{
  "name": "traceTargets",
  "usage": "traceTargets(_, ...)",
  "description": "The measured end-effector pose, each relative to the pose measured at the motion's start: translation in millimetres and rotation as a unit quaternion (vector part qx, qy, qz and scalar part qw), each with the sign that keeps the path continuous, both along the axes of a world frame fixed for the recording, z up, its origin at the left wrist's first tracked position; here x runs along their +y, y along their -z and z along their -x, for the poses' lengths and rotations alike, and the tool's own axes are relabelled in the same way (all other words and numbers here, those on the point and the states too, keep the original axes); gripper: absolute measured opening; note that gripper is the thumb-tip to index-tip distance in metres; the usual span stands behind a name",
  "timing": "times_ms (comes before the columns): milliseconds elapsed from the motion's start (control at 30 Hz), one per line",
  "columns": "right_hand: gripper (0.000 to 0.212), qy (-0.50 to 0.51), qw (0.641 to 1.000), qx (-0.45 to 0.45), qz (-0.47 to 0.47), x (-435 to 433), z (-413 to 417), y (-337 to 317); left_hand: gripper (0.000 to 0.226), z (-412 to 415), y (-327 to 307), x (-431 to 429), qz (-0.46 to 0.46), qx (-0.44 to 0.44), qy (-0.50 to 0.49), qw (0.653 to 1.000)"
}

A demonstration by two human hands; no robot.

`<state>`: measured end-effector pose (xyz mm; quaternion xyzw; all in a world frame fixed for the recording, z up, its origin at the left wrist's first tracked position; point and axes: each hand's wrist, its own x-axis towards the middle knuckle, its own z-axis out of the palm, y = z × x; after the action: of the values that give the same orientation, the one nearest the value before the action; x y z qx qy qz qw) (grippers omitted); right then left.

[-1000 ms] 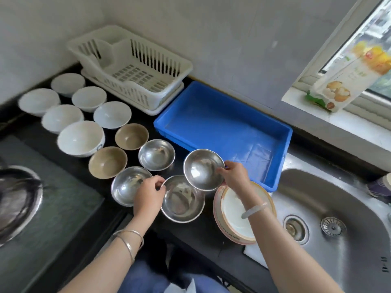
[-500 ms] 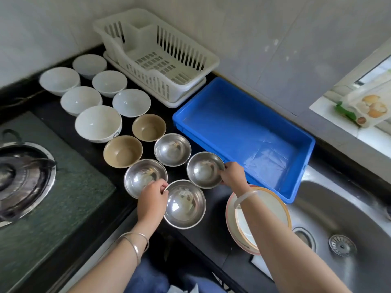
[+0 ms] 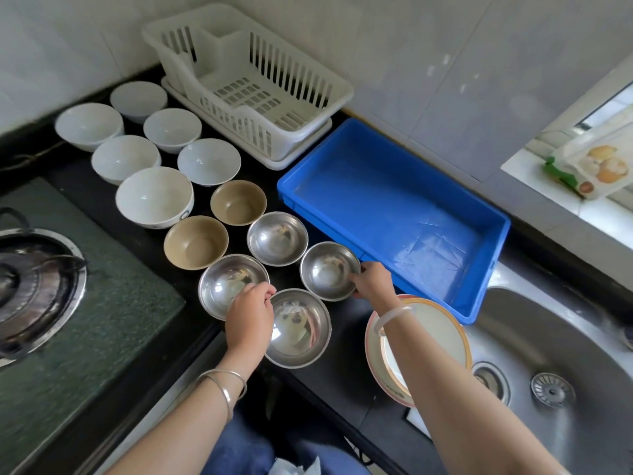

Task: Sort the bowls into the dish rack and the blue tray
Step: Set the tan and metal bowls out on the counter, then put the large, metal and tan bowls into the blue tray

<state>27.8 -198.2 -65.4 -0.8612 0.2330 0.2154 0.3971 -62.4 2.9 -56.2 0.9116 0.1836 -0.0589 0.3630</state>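
Bare forearms, bangles [image 3: 224,383], blue trousers [image 3: 239,450].

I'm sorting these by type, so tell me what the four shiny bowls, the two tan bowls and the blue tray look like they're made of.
Four shiny bowls: probably stainless steel, with mirror-like reflections. Two tan bowls: matte and opaque, maybe melamine or glazed ceramic; unclear. Blue tray: moulded plastic, uniform colour, ribbed rim.

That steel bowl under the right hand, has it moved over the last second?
Yes. The round steel bowl in the right hand came down and left, off the blue plastic tray's near rim, onto the black counter.
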Motion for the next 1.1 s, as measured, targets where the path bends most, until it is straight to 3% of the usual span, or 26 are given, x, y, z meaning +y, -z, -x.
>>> traceTargets(167,0.008,0.020,0.999,0.008,-0.040,-3.0,0.7,3.5,0.031,-2.9,3.3,-2.6,-0.002,0.005,0.021,1.000)
traceTargets(433,0.031,0.031,0.996,0.007,-0.079,0.1,4.9,0.0,0.031,-5.8,4.8,-1.2,-0.016,-0.010,0.037,0.999)
traceTargets(533,0.037,-0.017,1.000,0.003,-0.025,-0.2,8.6,-9.5,0.031,-8.0,2.8,-2.9,-0.019,-0.010,0.045,0.999)
traceTargets(633,0.033,-0.048,0.994,-0.065,0.076,-7.4,18.7,-27.7,0.030,-12.8,-3.8,-10.5,-0.024,-0.020,0.059,0.998)
traceTargets(800,0.026,0.042,0.972,-0.163,0.165,-46.7,65.7,-51.5,0.024,-23.9,-16.4,-40.9,0.017,-0.046,0.102,0.994)
traceTargets(1000,0.033,0.101,0.947,-0.152,0.265,-98.1,131.0,-41.4,0.023,-24.3,-16.9,-100.3,0.081,0.010,0.213,0.974)
traceTargets(1100,0.037,0.161,0.943,-0.138,0.256,-108.6,149.9,-33.8,0.028,-19.7,-12.3,-120.5,0.080,0.046,0.277,0.956)
